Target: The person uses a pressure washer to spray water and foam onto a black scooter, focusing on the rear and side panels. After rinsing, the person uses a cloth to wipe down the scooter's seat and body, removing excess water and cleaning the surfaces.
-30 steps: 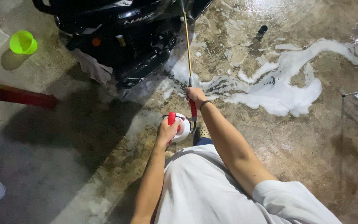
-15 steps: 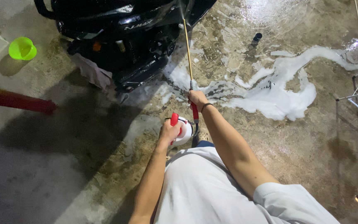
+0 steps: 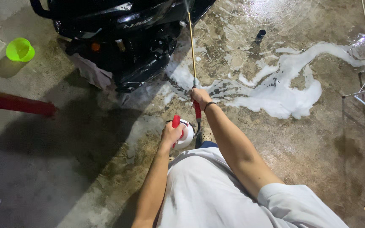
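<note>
Wet concrete [image 3: 326,139] carries foam [image 3: 292,93]. Since a second ago, right hand [image 3: 200,97], clenched on wand [image 3: 192,46], stays aimed at scooter [image 3: 119,38]; left hand [image 3: 170,134] grips sprayer [image 3: 186,134] near.

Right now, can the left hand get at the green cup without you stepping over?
Probably not. The left hand is closed on the sprayer's red handle, and the green cup sits far off to the left on the concrete, beyond the red bar.
</note>
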